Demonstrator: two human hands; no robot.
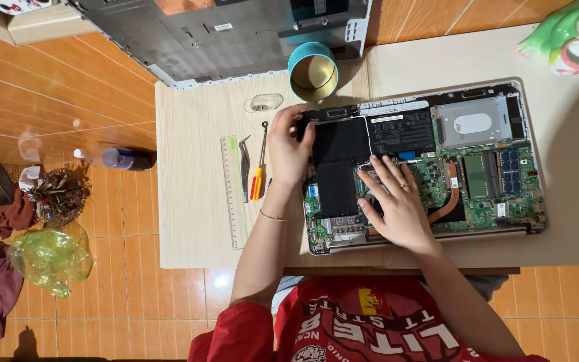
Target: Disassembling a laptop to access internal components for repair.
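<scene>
Pale wooden table [196,221], orange-tiled floor [135,295]

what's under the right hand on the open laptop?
The right hand lies flat on the open laptop, beside the black battery. Green board and a copper heat pipe show around it. What sits beneath the palm is covered; I cannot tell.

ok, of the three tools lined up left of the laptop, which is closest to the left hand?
The screwdriver with the red-and-yellow handle. It lies right beside the left hand at the wrist; the tweezers sit one step further left, and the clear ruler lies furthest out.
</scene>
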